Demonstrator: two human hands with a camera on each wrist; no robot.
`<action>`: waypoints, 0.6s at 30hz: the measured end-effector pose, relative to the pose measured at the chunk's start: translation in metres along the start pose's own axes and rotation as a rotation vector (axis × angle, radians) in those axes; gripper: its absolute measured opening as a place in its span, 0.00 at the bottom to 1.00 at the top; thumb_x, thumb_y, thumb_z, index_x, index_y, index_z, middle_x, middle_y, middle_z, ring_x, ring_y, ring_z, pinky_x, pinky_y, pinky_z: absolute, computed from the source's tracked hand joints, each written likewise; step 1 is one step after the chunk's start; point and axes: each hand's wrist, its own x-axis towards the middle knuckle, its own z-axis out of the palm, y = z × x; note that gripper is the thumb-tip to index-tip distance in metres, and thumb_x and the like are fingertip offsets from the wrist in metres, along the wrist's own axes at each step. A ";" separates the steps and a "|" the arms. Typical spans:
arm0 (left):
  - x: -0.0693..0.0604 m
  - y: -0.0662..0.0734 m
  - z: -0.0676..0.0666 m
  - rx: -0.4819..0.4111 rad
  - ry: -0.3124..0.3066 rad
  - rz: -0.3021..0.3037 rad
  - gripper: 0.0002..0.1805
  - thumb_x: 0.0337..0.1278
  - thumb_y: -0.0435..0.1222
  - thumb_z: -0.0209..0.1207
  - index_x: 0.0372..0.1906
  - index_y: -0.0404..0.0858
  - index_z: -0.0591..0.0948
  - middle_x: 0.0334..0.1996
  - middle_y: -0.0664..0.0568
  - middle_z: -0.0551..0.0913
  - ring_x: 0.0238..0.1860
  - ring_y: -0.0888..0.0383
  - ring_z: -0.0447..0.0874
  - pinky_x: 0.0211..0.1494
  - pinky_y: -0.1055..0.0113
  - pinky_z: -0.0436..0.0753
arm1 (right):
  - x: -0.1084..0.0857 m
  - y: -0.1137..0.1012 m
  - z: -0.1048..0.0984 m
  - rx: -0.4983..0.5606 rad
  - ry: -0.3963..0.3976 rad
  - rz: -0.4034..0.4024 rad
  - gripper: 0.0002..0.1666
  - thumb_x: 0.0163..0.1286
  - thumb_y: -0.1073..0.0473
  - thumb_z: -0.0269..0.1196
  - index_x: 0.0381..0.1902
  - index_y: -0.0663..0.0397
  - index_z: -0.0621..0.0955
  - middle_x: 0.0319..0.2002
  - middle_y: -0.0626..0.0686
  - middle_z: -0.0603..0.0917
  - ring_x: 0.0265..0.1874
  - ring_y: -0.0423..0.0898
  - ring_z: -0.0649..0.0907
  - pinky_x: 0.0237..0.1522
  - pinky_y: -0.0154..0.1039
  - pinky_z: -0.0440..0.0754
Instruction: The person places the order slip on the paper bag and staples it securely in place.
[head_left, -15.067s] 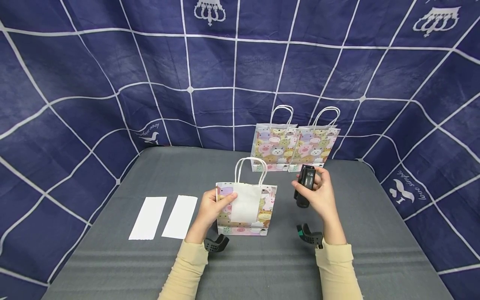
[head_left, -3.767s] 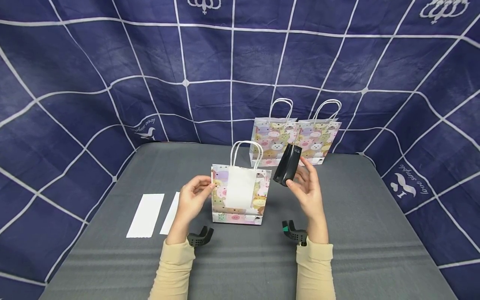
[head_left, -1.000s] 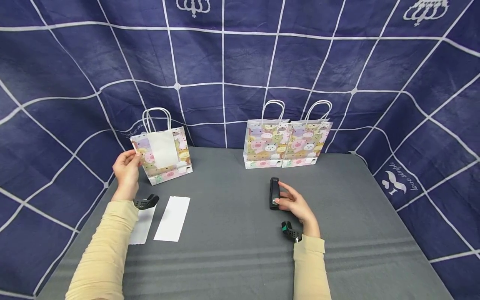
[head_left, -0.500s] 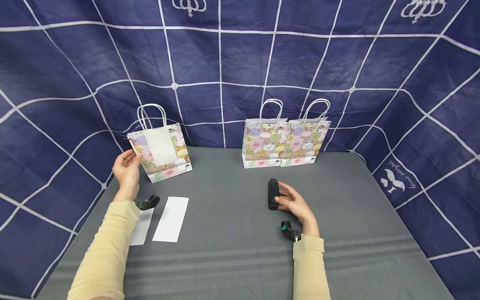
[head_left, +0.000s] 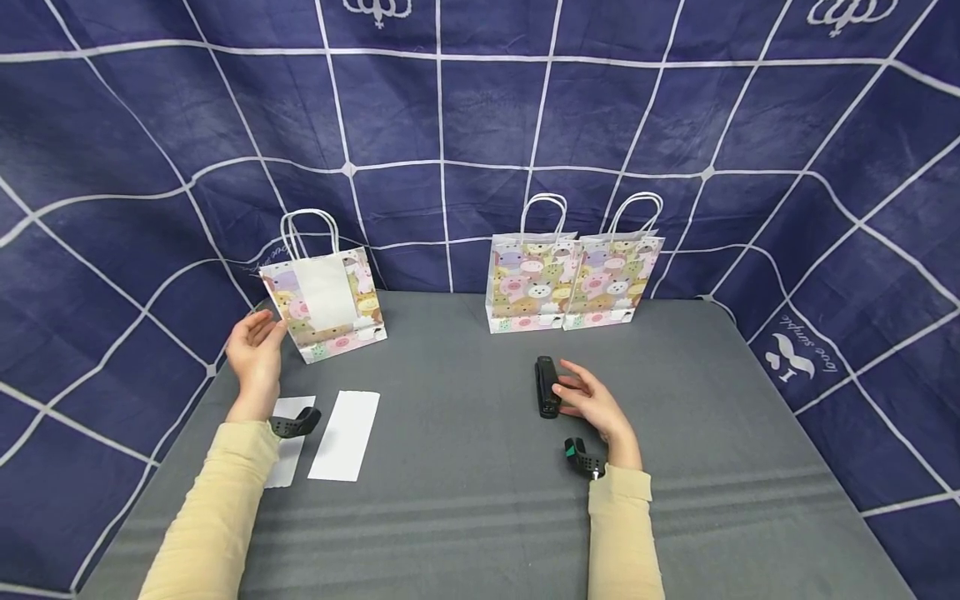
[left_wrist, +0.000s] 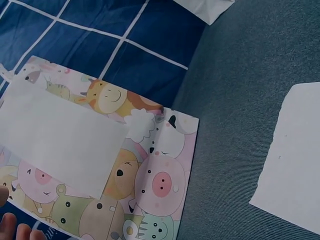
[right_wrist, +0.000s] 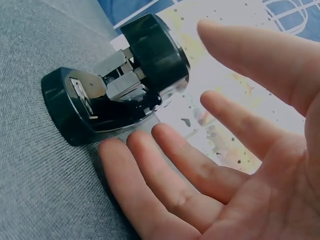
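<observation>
At the back left stands an animal-print paper bag [head_left: 363, 292] with white handles and a white paper strip [head_left: 327, 292] lying flat on its front. Beside the bag's left edge is my left hand [head_left: 257, 358], fingers relaxed and apart from it; its fingertips show at the lower left corner in the left wrist view. A black stapler [head_left: 547, 387] rests on the table right of centre. My right hand [head_left: 592, 402] is just to its right. In the right wrist view the fingers are loosely spread beside the stapler [right_wrist: 157, 55], holding nothing.
Two more animal-print bags [head_left: 531, 283] stand side by side at the back, right of centre. Two white paper strips [head_left: 345, 435] lie on the grey table [head_left: 450, 500] at the left, one partly behind my left wrist. A blue grid-patterned cloth [head_left: 405, 108] hangs behind.
The strip-fronted bag has moved from the middle to the back left, and my left hand has let go of it. The stapler has come down onto the table, and my right hand has released it.
</observation>
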 end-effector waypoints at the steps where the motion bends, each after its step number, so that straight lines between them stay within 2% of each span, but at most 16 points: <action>1: -0.002 0.000 -0.001 0.000 -0.004 -0.001 0.14 0.51 0.22 0.61 0.43 0.36 0.79 0.44 0.46 0.78 0.44 0.59 0.76 0.50 0.73 0.73 | 0.000 -0.001 0.000 0.002 0.012 -0.005 0.37 0.67 0.58 0.61 0.70 0.58 0.60 0.63 0.70 0.66 0.58 0.61 0.72 0.48 0.49 0.78; 9: -0.014 -0.001 -0.006 0.017 -0.061 0.005 0.13 0.52 0.22 0.60 0.44 0.31 0.78 0.38 0.52 0.80 0.39 0.64 0.77 0.43 0.78 0.73 | 0.001 -0.009 -0.001 0.014 0.139 -0.021 0.36 0.68 0.55 0.60 0.69 0.59 0.60 0.63 0.66 0.67 0.59 0.59 0.71 0.54 0.50 0.74; 13: -0.020 0.001 -0.009 -0.002 -0.073 -0.013 0.12 0.52 0.21 0.59 0.44 0.28 0.78 0.35 0.54 0.80 0.37 0.65 0.78 0.40 0.79 0.74 | 0.004 -0.011 -0.002 0.044 0.144 -0.010 0.36 0.70 0.56 0.58 0.70 0.60 0.58 0.65 0.67 0.65 0.60 0.59 0.70 0.56 0.50 0.72; 18: -0.030 0.003 -0.011 0.032 -0.105 -0.045 0.13 0.54 0.23 0.60 0.45 0.29 0.77 0.36 0.55 0.80 0.38 0.65 0.78 0.41 0.80 0.74 | 0.011 -0.016 -0.004 0.039 0.135 -0.027 0.35 0.70 0.55 0.58 0.69 0.61 0.59 0.64 0.66 0.66 0.60 0.60 0.70 0.56 0.50 0.72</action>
